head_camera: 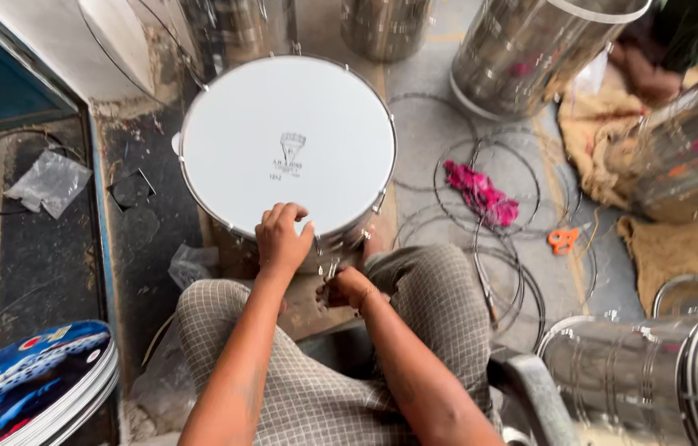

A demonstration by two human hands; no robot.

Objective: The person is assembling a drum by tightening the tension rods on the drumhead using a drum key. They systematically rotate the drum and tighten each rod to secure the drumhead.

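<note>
A round drum with a white head point(287, 140) and shiny metal rim stands on the floor between my knees. My left hand point(281, 239) rests on the drum's near edge, fingers curled over the rim. My right hand point(346, 288) is lower, beside the drum's side wall, closed around a small metal tool at a tension rod; the tool itself is mostly hidden by my fingers.
Several thin wire hoops point(489, 206) lie on the floor at right with a pink cloth point(481, 195) and orange scissors point(563, 239). Shiny metal drum shells point(522, 49) stand around. Printed drum heads point(31, 384) are stacked at bottom left. A plastic bag point(50, 183) lies left.
</note>
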